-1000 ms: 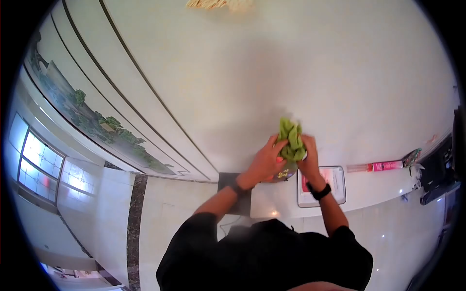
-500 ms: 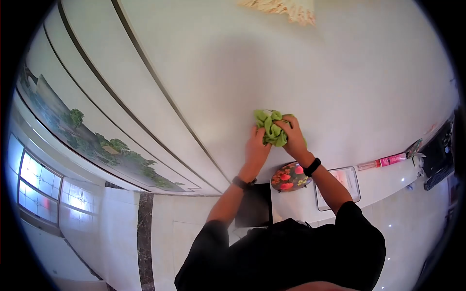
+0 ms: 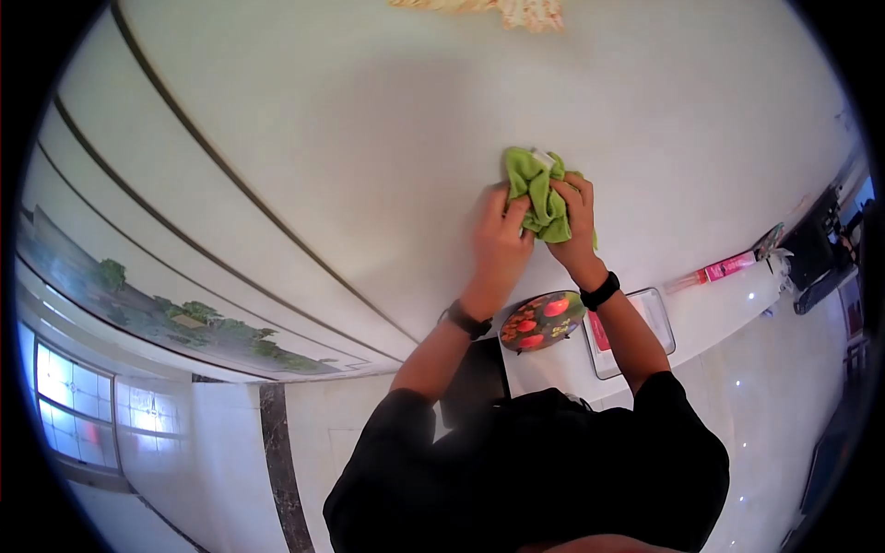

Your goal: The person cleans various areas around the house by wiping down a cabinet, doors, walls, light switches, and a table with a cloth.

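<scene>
A crumpled green cloth (image 3: 539, 198) with a small white label is bunched between my two hands, in front of the pale wall (image 3: 406, 166). Gripping its left side is my left hand (image 3: 502, 235), fingers curled into the folds. My right hand (image 3: 576, 217) is closed round the right side, and a corner of cloth hangs below it. Both wrists wear dark bands. Whether the cloth presses on the wall is hard to tell.
Below my forearms, a white surface holds an oval plate with red flowers (image 3: 542, 322), a clear-rimmed tray (image 3: 656, 323) and a pink package (image 3: 728, 267). A landscape picture (image 3: 184, 313) and dark strips line the wall at left. A dark box (image 3: 475, 378) is beside the plate.
Both hands and the green cloth have moved up and slightly right together, still gripping. The camera view has shifted a little, so the wall strips appear farther left.
</scene>
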A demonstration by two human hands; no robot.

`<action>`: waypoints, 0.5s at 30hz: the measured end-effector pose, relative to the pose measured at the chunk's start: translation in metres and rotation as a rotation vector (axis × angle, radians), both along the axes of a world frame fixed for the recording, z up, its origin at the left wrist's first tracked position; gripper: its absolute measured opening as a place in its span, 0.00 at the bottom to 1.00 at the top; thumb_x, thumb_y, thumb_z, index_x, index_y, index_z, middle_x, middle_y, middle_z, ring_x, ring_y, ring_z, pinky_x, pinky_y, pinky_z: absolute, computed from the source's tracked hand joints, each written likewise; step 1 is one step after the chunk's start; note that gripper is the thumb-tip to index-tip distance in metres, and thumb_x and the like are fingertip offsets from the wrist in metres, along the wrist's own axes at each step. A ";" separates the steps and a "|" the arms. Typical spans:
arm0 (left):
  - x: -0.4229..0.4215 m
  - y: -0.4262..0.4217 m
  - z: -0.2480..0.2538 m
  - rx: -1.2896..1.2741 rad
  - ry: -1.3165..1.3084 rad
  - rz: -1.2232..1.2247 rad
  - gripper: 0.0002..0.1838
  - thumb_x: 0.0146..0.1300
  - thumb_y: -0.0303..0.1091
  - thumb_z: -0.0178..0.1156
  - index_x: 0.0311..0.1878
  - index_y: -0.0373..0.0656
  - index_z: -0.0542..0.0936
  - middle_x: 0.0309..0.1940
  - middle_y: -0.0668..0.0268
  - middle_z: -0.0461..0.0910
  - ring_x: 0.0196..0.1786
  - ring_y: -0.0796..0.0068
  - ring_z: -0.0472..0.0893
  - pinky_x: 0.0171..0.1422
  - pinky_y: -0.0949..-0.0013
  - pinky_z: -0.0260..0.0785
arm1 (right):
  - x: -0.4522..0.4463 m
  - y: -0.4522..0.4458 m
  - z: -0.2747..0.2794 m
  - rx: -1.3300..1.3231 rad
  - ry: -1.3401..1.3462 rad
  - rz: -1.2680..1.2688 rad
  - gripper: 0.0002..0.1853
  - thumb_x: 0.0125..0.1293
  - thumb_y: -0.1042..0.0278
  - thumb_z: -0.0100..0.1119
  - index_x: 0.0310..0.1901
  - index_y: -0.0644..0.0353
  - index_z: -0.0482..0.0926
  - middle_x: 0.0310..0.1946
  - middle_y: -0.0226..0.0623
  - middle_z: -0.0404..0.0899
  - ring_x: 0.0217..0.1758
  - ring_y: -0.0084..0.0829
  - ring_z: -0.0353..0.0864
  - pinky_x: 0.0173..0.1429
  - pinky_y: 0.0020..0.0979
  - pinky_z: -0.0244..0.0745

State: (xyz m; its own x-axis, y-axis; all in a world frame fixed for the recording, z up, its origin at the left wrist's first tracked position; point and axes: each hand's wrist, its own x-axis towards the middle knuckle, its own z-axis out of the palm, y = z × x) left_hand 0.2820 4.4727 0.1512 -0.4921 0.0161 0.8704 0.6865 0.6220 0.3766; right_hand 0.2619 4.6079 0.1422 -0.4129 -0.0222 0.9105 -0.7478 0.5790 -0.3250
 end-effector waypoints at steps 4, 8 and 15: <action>-0.004 0.027 -0.028 -0.100 -0.109 -0.021 0.22 0.39 0.18 0.63 0.43 0.44 0.78 0.49 0.59 0.73 0.45 0.56 0.78 0.42 0.59 0.73 | -0.011 0.027 -0.054 -0.044 -0.015 -0.083 0.33 0.43 0.76 0.71 0.54 0.57 0.71 0.52 0.46 0.66 0.53 0.49 0.69 0.54 0.42 0.70; -0.004 0.042 -0.082 -0.075 -0.160 -0.013 0.20 0.41 0.19 0.64 0.42 0.44 0.78 0.49 0.58 0.73 0.44 0.54 0.78 0.42 0.59 0.74 | -0.006 0.040 -0.104 -0.046 -0.101 -0.048 0.30 0.43 0.75 0.71 0.51 0.57 0.71 0.51 0.46 0.66 0.52 0.49 0.69 0.53 0.42 0.70; 0.003 0.084 -0.073 0.007 -0.255 -0.005 0.20 0.44 0.21 0.65 0.44 0.44 0.76 0.44 0.60 0.73 0.40 0.54 0.78 0.38 0.59 0.73 | 0.000 0.096 -0.060 0.058 -0.211 0.135 0.26 0.44 0.77 0.69 0.49 0.58 0.74 0.47 0.46 0.69 0.52 0.48 0.70 0.54 0.39 0.70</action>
